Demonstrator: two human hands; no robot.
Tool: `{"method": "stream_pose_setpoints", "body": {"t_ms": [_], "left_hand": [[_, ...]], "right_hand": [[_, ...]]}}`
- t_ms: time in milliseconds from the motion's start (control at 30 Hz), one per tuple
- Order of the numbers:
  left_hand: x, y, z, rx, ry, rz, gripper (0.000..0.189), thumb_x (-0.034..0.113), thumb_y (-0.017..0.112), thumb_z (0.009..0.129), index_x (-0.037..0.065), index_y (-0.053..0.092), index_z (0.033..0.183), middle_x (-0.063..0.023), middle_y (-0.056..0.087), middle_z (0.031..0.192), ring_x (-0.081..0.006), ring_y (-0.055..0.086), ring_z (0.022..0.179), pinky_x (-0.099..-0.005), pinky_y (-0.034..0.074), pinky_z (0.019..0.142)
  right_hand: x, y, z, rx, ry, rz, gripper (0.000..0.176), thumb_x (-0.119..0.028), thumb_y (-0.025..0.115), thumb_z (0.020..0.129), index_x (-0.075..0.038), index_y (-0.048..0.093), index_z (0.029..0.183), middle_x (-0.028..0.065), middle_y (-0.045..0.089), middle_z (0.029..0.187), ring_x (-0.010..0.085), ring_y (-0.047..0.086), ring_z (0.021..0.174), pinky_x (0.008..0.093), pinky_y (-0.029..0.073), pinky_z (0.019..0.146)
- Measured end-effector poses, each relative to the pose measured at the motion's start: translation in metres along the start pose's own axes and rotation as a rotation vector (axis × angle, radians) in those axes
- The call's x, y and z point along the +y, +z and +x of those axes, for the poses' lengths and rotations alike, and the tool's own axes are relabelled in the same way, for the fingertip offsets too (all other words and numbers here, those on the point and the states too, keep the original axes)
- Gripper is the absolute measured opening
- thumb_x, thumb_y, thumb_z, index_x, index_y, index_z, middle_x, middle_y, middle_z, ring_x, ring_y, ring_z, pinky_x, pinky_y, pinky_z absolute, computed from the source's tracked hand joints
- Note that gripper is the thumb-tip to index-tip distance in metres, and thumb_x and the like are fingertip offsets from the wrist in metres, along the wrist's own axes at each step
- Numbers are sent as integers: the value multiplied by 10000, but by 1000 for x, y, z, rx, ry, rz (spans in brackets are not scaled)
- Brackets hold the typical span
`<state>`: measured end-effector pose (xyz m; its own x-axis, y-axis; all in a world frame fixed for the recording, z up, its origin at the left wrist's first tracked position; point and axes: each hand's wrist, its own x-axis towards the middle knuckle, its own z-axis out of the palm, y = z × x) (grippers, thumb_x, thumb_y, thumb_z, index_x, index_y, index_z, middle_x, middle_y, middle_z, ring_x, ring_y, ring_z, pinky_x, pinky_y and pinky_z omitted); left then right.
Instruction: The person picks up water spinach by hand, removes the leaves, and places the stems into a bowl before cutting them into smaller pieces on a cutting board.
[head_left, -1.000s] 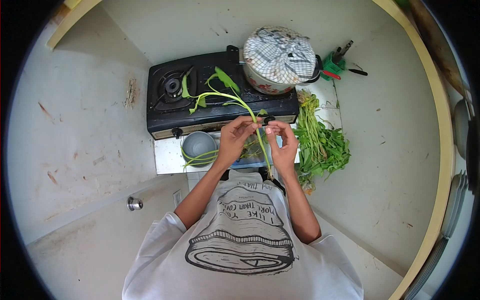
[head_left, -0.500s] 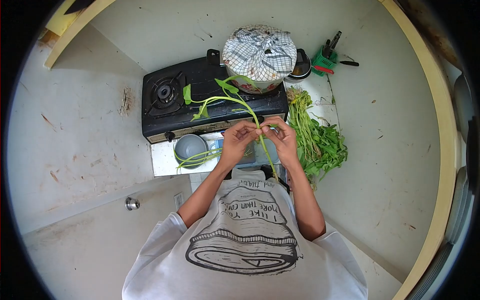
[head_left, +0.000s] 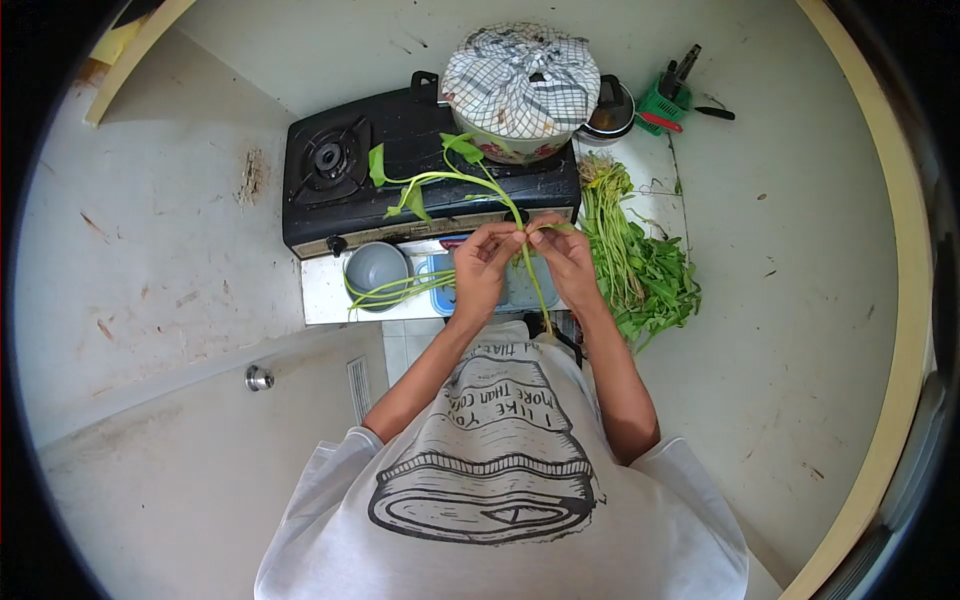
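Observation:
A long water spinach stem [head_left: 507, 201] runs upright between my hands, its leafy top bending left over the stove front and its lower end reaching toward my shirt. My left hand [head_left: 482, 275] pinches it from the left with thumb and fingertips. Right beside, my right hand [head_left: 566, 262] is closed on the same spot, with a small leaf by its fingertips. Below my hands lies a blue-rimmed tray [head_left: 442, 300], partly hidden. Several cut stems [head_left: 400, 290] lie across a grey bowl [head_left: 377, 266] to the left. A heap of water spinach [head_left: 650, 280] rests at the right.
Behind my hands stands a black gas stove [head_left: 400, 150], with a cloth-covered pot [head_left: 520, 150] on its right burner. A smaller pan [head_left: 608, 118] and a green basket of utensils [head_left: 660, 105] are at the back right. Walls close in on both sides.
The view has shifted slightly, so the counter appears higher. Both hands are still on the stem, and the leaf by my right fingertips shows more clearly.

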<state>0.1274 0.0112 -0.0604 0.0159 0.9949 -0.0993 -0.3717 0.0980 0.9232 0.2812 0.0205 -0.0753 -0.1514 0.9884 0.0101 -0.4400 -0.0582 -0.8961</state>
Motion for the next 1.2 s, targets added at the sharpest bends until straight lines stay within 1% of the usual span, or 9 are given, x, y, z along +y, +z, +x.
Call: {"method": "stream_pose_setpoints", "body": {"t_ms": [200,300,400,567,700,767,900,1100,1200], "left_hand": [[-8,-7,-1,99,-2,-156,155,81,688,1006,1,685,1139,-68,731,1058,-104,671,995,-258,522,882],[9,-16,8,234,42,-324,175,98,665,1023,14,664,1177,-71,722,1081,-122,674,1015,-270,525,895],[22,-31,19,315,116,-209,200,123,658,1033,13,655,1200,-72,715,1080,-133,680,996,-272,536,879],[34,-54,16,201,108,-65,294,142,610,1065,40,572,1337,-61,680,1119,-135,656,994,-292,527,911],[31,-60,11,149,121,-144,294,149,567,1081,42,541,1353,-55,636,1084,-116,600,908,-271,481,794],[32,-59,9,176,109,-133,248,163,545,1089,38,562,1303,-47,612,1053,-95,534,830,-251,431,715],[30,-67,6,188,90,-64,222,216,536,1105,54,587,1249,-21,598,961,-61,476,731,-221,382,638],[33,-61,-5,174,128,-5,259,249,505,1121,48,570,1270,-17,560,884,-71,458,713,-233,389,653],[34,-60,-8,164,133,-38,270,256,497,1123,51,559,1287,-23,558,876,-83,462,730,-246,397,670]], "right_hand": [[-4,5,19,-122,-10,-116,99,-76,689,999,-9,668,1067,28,608,1076,118,593,1048,294,467,943],[4,6,18,-101,2,-103,121,-85,693,1000,1,673,1082,29,608,1058,112,605,1029,282,472,934],[14,-5,12,23,142,-12,133,-98,705,996,5,686,1079,35,641,1073,119,618,1000,268,475,919],[75,-63,9,103,126,-419,128,-104,726,979,-6,713,1060,34,715,976,115,652,882,275,509,829],[176,-147,-6,308,236,-742,93,-88,755,929,-5,750,970,37,740,868,106,666,779,281,535,760],[190,-157,-11,352,251,-886,89,-96,766,892,-12,760,921,60,744,847,133,682,755,302,548,743],[199,-154,-11,377,241,-1082,98,-135,758,834,-38,759,838,134,739,846,289,720,776,412,570,773],[180,-129,-18,406,184,-1282,198,-143,812,787,-69,735,953,115,682,868,318,685,755,458,554,737],[149,-96,-8,346,82,-1040,188,-144,793,855,-52,714,1000,100,662,848,265,692,790,402,544,712]]}}
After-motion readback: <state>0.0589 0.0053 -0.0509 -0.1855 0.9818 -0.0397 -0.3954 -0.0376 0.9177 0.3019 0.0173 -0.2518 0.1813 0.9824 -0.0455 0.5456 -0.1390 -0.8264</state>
